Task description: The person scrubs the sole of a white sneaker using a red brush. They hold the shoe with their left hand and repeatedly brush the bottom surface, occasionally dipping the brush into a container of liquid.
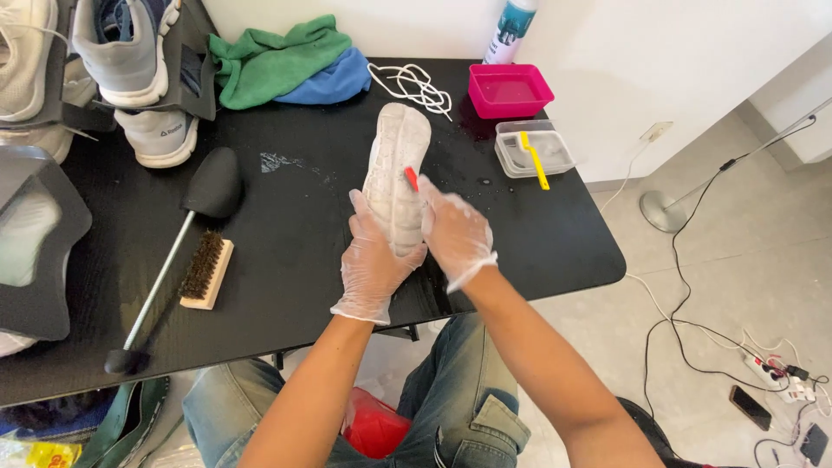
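A white sneaker (397, 152) is held sole-up over the black table (295, 225). My left hand (374, 264), in a clear plastic glove, grips its heel end from below. My right hand (455, 232), also gloved, presses a small red-handled tool (411, 178) against the sole's right side; the tool's working end is hidden by my fingers.
White laces (414, 85) lie beyond the shoe. A pink tub (510, 89), a clear tray with a yellow brush (535, 159) and a spray bottle (511, 28) stand at the right. A wooden brush (205, 270), black shoe tree (178, 244), cloths (277, 62) and grey sneakers (130, 52) are left.
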